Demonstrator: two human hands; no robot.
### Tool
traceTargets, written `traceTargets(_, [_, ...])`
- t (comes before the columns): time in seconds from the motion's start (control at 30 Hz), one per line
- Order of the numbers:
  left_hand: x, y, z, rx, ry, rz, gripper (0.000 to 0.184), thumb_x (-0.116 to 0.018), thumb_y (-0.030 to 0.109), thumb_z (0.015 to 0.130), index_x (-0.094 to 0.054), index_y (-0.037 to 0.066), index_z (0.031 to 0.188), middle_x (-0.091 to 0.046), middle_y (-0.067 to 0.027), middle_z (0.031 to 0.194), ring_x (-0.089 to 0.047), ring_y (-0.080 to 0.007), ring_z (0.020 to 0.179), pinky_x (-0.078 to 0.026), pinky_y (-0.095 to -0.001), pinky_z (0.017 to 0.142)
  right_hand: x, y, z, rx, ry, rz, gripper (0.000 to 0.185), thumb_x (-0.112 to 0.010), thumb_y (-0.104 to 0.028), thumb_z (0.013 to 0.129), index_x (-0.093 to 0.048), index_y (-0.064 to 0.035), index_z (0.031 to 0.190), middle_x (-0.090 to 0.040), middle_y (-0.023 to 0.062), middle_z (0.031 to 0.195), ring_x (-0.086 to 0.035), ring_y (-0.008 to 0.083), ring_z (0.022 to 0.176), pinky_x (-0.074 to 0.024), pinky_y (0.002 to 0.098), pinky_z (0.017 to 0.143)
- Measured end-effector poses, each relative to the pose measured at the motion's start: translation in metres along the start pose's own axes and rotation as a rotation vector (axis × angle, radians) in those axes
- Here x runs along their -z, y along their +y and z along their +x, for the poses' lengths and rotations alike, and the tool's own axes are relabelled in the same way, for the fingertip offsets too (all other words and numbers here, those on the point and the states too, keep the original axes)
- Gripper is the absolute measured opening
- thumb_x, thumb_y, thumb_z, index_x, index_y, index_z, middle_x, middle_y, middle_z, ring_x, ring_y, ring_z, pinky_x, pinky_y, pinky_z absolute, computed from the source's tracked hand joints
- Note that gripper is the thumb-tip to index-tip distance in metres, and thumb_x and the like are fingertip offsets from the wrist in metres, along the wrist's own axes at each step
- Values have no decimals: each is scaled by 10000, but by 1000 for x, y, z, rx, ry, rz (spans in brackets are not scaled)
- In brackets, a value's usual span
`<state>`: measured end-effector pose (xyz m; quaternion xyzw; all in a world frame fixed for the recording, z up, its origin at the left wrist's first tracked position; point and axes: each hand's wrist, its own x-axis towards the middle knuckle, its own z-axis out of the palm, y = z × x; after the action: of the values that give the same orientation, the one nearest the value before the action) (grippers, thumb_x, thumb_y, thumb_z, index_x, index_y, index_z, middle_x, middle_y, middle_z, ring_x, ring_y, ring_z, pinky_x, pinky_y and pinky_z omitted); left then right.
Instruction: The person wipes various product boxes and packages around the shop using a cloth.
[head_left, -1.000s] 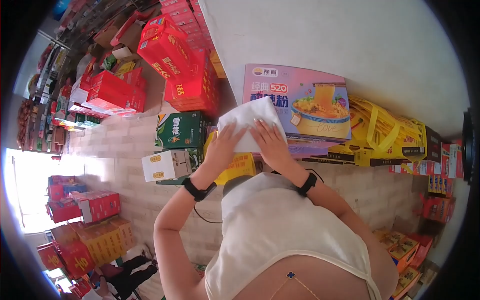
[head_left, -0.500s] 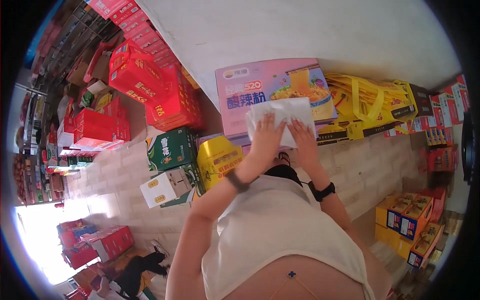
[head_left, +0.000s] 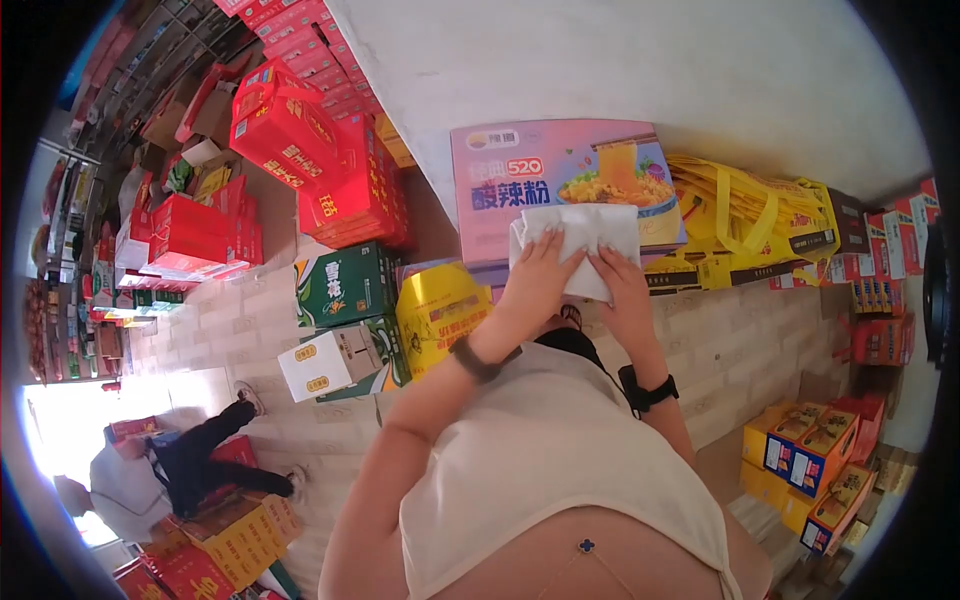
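Note:
A folded white cloth (head_left: 588, 219) lies on the lower part of a pink and purple carton (head_left: 495, 160) that has a bowl of noodles pictured on it. My left hand (head_left: 543, 277) rests on the cloth's left half with its fingers stretched out. Beside it, my right hand (head_left: 623, 283) lies on the right half, fingers also extended and angled towards the left hand. Both palms face down, and the cloth covers part of the carton's print.
Yellow bags (head_left: 740, 215) lie right of the carton. Left of it are a yellow bag (head_left: 440, 315), a green carton (head_left: 345, 285) and red gift boxes (head_left: 355, 190). A pale wall (head_left: 600, 60) rises behind. Another person (head_left: 140, 485) is at lower left among cartons.
Both hands stay on the cloth, whose outline has shifted slightly. The view has moved a little, and the other person at lower left is now upright in stride and more fully visible.

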<state>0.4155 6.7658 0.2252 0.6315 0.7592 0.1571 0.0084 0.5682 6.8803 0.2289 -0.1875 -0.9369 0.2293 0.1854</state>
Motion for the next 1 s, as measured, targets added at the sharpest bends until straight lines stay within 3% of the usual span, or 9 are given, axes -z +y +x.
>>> traceTargets(0.07, [12,-3,-8,36,17,-67,569,-650,248,757,-501,140,1295,-439,-230,1320,-408,-372,1254,-356,-450,1004,5,-11,7,-7,-121,39,586,-620,-60,655,-520,-82,1232,-434,132,1352,-383,324,1268,-276,483,1051])
traceTargets(0.27, [46,-24,-46,167,-86,-97,587,-645,90,722,-510,152,1290,-450,-210,1331,-424,-358,1246,-362,-436,1006,-38,-41,31,203,-77,-12,520,-710,-129,628,-529,-57,1111,-362,139,1402,-345,299,1305,-256,487,1074])
traceTargets(0.53, [78,-30,-89,273,-108,-138,590,-617,6,703,-529,133,1272,-450,-196,1343,-404,-334,1268,-357,-383,1025,-50,-58,48,301,-298,44,512,-733,-129,641,-494,-40,1084,-390,126,1382,-339,280,1314,-243,480,1089])
traceTargets(0.6, [104,-31,-112,181,-191,-430,521,-618,62,712,-545,80,1227,-527,-185,1254,-471,-321,1200,-392,-378,982,-48,-57,46,275,-290,90,478,-724,-86,636,-496,-50,1054,-391,117,1380,-332,278,1317,-240,490,1093])
traceTargets(0.67, [168,-29,-131,186,-389,-725,397,-654,150,743,-589,60,1124,-617,-108,1091,-571,-313,1017,-438,-388,869,-41,-59,43,202,-314,143,459,-708,-37,635,-496,-48,1042,-417,108,1365,-354,276,1303,-250,491,1090])
traceTargets(0.73, [216,-30,-155,-214,-482,-1059,313,-700,268,775,-613,52,985,-628,-110,931,-584,-314,935,-471,-357,754,-42,-53,42,196,-302,191,446,-705,-24,637,-501,-45,1033,-427,108,1358,-361,275,1298,-255,492,1088])
traceTargets(0.8, [226,-15,-178,-725,-530,-1405,347,-708,349,781,-582,51,906,-589,-122,891,-572,-315,852,-470,-342,671,-44,-51,42,187,-287,248,434,-702,-12,638,-506,-42,1025,-438,109,1351,-369,274,1293,-260,492,1085])
traceTargets(0.9, [233,6,-147,-816,-548,-1222,417,-678,429,804,-573,34,886,-530,-110,825,-550,-268,707,-436,-321,546,-42,-55,43,143,-293,285,382,-698,-7,648,-522,-36,985,-446,107,1345,-377,272,1286,-270,491,1082])
traceTargets(1.0, [220,8,-145,-884,-484,-1276,367,-666,344,832,-546,0,882,-513,-123,835,-521,-272,683,-416,-340,529,-40,-57,44,148,-276,245,346,-698,-4,649,-534,-33,953,-441,100,1351,-375,271,1286,-275,489,1080])
